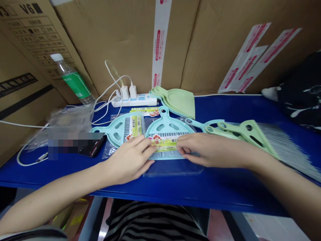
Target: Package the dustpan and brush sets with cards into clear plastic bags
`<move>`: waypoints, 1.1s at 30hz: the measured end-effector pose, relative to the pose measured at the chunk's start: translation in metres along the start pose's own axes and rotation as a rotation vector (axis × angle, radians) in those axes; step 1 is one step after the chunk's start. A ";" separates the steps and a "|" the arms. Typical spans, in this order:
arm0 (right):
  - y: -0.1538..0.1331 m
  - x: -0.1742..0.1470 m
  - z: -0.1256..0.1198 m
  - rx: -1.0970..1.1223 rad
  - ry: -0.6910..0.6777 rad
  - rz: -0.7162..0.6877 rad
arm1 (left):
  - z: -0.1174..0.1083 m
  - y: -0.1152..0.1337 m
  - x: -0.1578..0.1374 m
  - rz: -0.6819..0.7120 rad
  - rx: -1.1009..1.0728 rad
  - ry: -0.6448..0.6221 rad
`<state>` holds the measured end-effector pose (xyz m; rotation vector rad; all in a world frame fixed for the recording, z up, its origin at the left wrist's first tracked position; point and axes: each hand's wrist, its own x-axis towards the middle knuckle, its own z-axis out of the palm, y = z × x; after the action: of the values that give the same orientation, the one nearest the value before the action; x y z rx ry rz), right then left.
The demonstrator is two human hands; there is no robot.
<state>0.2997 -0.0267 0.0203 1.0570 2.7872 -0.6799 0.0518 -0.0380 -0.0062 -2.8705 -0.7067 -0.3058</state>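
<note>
A light blue dustpan lies on a clear plastic bag, its handle pointing away from me. Grey brush bristles show within it, beneath a yellow-green paper label with a mushroom picture. My left hand is closed at the label's left end, thumb toward me. At the right end, the curled fingers of my right hand pinch the label; their tips are partly hidden. Just left lies another blue dustpan with a labelled brush, partly under my left hand.
Green dustpans lie at the back, beside a power strip with white cables. More dustpans and a stack of clear bags are to the right. At left are a bottle, crumpled plastic and a dark phone-like object.
</note>
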 end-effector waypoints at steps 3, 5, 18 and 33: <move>0.001 -0.001 0.000 0.004 -0.004 -0.024 | 0.000 0.000 0.000 -0.020 -0.047 -0.002; 0.002 -0.001 0.000 0.009 -0.013 -0.027 | 0.000 -0.001 0.000 -0.010 -0.111 -0.015; 0.000 0.001 -0.004 0.135 -0.029 -0.072 | -0.002 -0.001 0.001 0.031 -0.194 -0.068; -0.002 -0.018 -0.002 0.076 -0.080 0.089 | -0.006 0.002 -0.002 0.086 -0.203 -0.117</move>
<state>0.3120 -0.0386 0.0269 1.1330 2.6494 -0.8044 0.0503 -0.0419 -0.0008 -3.1230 -0.6001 -0.2098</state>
